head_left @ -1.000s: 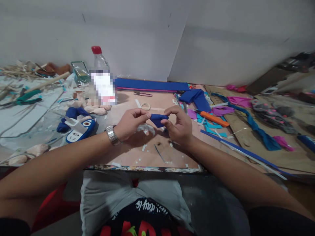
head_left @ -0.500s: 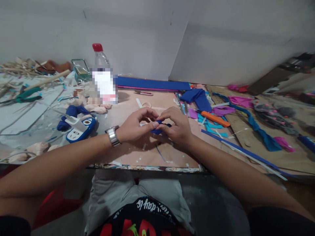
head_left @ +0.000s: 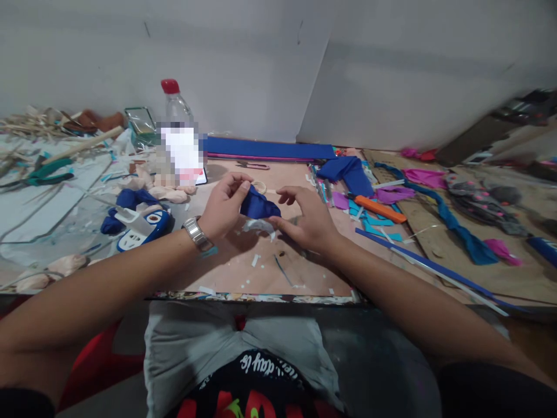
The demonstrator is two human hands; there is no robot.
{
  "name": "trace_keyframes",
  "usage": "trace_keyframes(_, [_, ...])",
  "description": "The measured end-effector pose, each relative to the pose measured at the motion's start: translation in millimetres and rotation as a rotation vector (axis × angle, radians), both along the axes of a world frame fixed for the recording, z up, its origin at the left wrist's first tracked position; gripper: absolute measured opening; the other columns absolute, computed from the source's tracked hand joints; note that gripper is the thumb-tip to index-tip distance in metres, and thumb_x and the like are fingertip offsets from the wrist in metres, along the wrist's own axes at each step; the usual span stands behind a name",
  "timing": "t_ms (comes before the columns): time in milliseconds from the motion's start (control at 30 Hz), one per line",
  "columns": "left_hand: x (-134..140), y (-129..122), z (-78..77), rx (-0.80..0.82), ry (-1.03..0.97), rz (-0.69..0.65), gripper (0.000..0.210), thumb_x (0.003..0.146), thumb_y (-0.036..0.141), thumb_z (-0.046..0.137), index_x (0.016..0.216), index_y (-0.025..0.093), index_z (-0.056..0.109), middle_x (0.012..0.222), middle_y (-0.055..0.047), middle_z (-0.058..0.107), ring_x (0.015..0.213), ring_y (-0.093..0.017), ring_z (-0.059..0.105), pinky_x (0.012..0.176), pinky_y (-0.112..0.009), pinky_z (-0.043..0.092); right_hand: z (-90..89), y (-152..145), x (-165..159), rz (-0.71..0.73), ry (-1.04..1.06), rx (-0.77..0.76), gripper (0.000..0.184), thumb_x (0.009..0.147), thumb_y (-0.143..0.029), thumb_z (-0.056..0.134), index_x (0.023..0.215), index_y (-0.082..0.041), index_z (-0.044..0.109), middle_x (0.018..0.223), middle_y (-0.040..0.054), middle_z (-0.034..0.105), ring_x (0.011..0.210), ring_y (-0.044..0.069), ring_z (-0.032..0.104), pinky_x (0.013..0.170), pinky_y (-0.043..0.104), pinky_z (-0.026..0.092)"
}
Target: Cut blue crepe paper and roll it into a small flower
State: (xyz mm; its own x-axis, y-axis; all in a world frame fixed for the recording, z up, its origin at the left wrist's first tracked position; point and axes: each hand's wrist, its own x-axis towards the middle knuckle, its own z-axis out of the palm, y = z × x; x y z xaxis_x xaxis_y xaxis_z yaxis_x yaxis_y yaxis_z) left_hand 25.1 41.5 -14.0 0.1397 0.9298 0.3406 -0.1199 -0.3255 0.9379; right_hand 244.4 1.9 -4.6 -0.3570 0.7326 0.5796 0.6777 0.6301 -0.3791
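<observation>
A piece of dark blue fabric (head_left: 256, 204), gathered and bunched, hangs between my two hands above the board. My left hand (head_left: 224, 206) pinches its left end between thumb and fingers. My right hand (head_left: 307, 220) is open, fingers apart, its thumb tip touching or just beside the fabric's right end. Below the fabric a whitish, see-through strip (head_left: 260, 227) shows; whether it is joined to the fabric I cannot tell. Just behind my left fingers a roll of tape (head_left: 260, 187) lies flat, partly covered by the fabric.
At the back lie a long blue fabric strip (head_left: 270, 148) and small snips (head_left: 252, 166). To the left are a blue-and-white power strip (head_left: 145, 232), a red-capped bottle (head_left: 176, 104) and green-handled pliers (head_left: 47, 171). An orange cutter (head_left: 378, 209) lies right among fabric scraps (head_left: 348, 174).
My hands have moved apart, and my right fingers have spread away from the fabric. The blue fabric, earlier mostly hidden between both hands, now shows raised in my left hand.
</observation>
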Motion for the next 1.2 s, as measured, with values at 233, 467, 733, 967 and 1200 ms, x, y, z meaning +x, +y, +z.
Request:
trace_keyframes(233, [-3, 14, -6.7, -0.154, -0.075, 0.123, 0.021, 0.097, 0.044, 0.063, 0.103, 0.024, 0.064, 0.087, -0.001, 0.062, 0.075, -0.015, 0.058, 0.067, -0.025, 0.049, -2.1, 2, -2, -0.038, -0.04, -0.102, 0.043, 0.087, -0.033, 0.077, 0.126, -0.021, 0.063, 0.103, 0.0085, 0.077, 0.093, 0.027, 0.073, 0.089, 0.043, 0.049])
trace_keyframes(467, [-2, 18, -7.5, -0.227, -0.157, 0.172, 0.014, 0.098, 0.036, 0.06, 0.098, 0.023, 0.064, 0.085, -0.001, 0.061, 0.071, -0.014, 0.055, 0.061, -0.022, 0.045, -4.3, 5, 2, -0.029, -0.057, -0.089, 0.023, 0.092, -0.026, 0.068, 0.114, -0.02, 0.075, 0.109, 0.0108, 0.081, 0.103, 0.031, 0.075, 0.095, 0.048, 0.051])
trace_keyframes(733, [-4, 18, -10.0, -0.131, -0.093, 0.157, 0.027, 0.095, 0.051, 0.064, 0.099, 0.024, 0.063, 0.084, -0.001, 0.06, 0.069, -0.014, 0.054, 0.061, -0.023, 0.044, -10.0, 9, 1, -0.013, 0.279, -0.237, 0.02, 0.096, -0.03, 0.061, 0.103, -0.02, 0.077, 0.102, 0.0057, 0.081, 0.093, 0.024, 0.074, 0.087, 0.038, 0.056])
trace_keyframes(967, [-7, 14, -7.6, 0.027, -0.018, 0.083, 0.024, 0.098, 0.047, 0.062, 0.099, 0.023, 0.066, 0.087, -0.002, 0.061, 0.078, -0.016, 0.057, 0.071, -0.025, 0.048, -11.2, 12, 2, -0.075, 0.336, -0.272, 0.017, 0.093, -0.029, 0.059, 0.094, -0.019, 0.073, 0.091, 0.0038, 0.077, 0.083, 0.021, 0.068, 0.078, 0.034, 0.052])
trace_keyframes(1200, [-1, -4, -0.2, 0.1, 0.138, 0.065, 0.025, 0.103, 0.043, 0.057, 0.101, 0.021, 0.068, 0.098, -0.006, 0.068, 0.09, -0.019, 0.061, 0.085, -0.031, 0.05, 0.8, 3, 2, -0.018, 0.103, -0.017, 0.02, 0.092, -0.018, 0.058, 0.106, -0.022, 0.071, 0.104, 0.0074, 0.078, 0.101, 0.027, 0.067, 0.093, 0.045, 0.047])
